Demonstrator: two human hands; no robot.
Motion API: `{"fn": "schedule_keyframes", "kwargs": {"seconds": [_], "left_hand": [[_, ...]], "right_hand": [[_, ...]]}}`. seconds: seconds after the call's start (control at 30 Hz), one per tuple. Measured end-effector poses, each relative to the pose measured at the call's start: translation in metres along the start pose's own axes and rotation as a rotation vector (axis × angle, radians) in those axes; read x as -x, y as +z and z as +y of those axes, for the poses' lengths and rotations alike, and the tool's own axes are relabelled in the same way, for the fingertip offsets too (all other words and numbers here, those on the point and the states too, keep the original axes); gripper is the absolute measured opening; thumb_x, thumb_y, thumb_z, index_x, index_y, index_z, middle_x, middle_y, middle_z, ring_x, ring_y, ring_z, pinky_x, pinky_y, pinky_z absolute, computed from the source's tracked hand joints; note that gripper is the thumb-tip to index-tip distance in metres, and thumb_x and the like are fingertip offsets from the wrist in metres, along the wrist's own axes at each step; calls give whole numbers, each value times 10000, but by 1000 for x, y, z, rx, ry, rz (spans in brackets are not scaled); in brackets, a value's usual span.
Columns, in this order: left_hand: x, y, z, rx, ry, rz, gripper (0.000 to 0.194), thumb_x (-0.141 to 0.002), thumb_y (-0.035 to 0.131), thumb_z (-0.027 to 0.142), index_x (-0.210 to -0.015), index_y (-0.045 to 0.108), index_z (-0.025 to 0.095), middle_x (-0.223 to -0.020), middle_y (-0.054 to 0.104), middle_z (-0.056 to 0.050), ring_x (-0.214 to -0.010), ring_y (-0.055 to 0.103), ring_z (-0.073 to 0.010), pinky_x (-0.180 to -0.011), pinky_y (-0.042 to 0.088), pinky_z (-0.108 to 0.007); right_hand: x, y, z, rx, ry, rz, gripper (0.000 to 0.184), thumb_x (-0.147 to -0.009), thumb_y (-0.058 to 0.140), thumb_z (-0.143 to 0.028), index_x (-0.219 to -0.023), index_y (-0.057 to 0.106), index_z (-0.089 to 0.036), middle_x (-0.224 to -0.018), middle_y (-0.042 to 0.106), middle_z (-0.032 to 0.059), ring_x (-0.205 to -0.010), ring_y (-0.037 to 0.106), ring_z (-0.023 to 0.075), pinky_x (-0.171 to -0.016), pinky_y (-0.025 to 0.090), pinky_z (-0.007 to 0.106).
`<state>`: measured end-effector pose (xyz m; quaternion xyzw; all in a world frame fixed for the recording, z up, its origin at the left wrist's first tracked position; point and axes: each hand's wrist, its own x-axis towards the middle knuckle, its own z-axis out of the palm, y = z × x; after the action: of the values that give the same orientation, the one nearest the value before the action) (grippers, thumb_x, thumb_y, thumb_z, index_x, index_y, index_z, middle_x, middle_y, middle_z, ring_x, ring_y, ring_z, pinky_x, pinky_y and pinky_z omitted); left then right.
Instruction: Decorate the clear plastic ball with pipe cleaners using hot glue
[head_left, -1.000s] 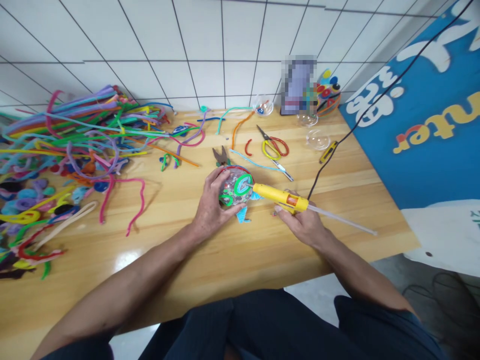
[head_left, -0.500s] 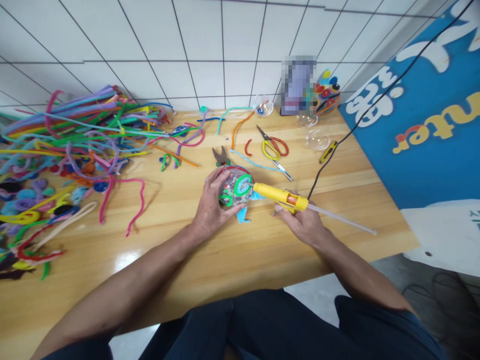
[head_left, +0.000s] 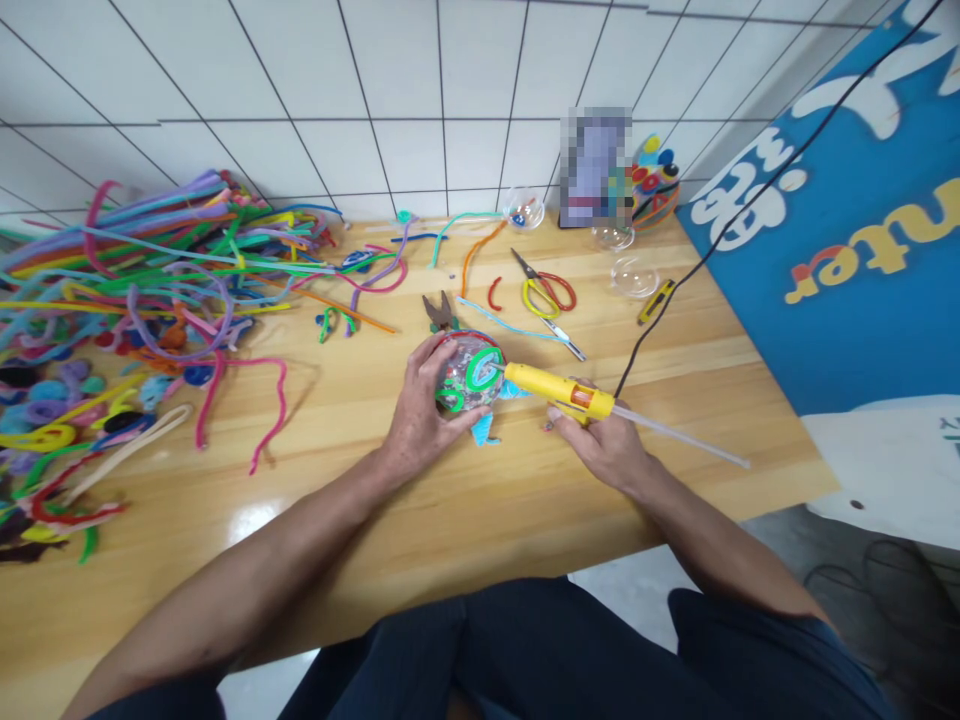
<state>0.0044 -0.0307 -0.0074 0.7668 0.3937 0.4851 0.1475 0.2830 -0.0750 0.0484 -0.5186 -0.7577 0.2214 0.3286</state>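
My left hand [head_left: 421, 405] is wrapped round the near left side of a clear plastic ball [head_left: 461, 372]. Green and light blue pipe cleaner loops [head_left: 486, 370] sit on the ball's surface, and a red strip runs along its top edge. Light blue pieces [head_left: 482, 430] stick out below and to the right of it. My right hand [head_left: 604, 440] grips a yellow hot glue gun [head_left: 551, 385], its nozzle touching or very close to the green loop. A translucent glue stick [head_left: 682, 437] juts from the gun's back end.
Pliers [head_left: 441, 312] lie just behind the ball. Scissors [head_left: 541, 285], a silver blade-like tool [head_left: 564, 340] and a yellow utility knife [head_left: 656, 302] lie farther right. Colourful pipe cleaners [head_left: 172, 250] heap up at left. Clear half-shells [head_left: 634, 278] stand near the wall; a black cord [head_left: 705, 262] trails from the gun.
Almost nothing differs. Both hands, the ball and the glue gun hold their places; the whole view has shifted very slightly.
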Motion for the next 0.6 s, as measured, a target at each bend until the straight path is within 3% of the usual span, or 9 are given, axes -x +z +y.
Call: {"fn": "schedule_keyframes", "kwargs": {"seconds": [0.2, 0.37, 0.6], "left_hand": [[1, 0, -1, -21, -12, -13, 928, -923, 842, 647, -1653, 373, 321, -1605, 497, -177, -1516, 542, -383, -1221, 525, -618], [1, -1, -1, -16, -17, -33, 943, -915, 870, 601, -1659, 358, 327, -1617, 487, -174, -1524, 532, -394, -1226, 520, -631], [0, -2, -1, -13, -14, -30, 937, -920, 865, 599, -1661, 353, 339, -1613, 490, -164, -1523, 531, -386, -1225, 522, -630]], "right_hand": [[0, -2, 0, -22, 69, -14, 128, -1013, 607, -333, -922, 639, -249, -725, 673, -4, -618, 653, 196, -620, 550, 334], [0, -1, 0, 13, -21, -9, 205, -1026, 600, -335, -846, 650, -251, -797, 730, 37, -732, 717, 228, -694, 572, 357], [1, -1, -5, 23, -46, -33, 146, -1012, 616, -288, -873, 651, -262, -757, 703, 8, -644, 652, 202, -665, 535, 335]]}}
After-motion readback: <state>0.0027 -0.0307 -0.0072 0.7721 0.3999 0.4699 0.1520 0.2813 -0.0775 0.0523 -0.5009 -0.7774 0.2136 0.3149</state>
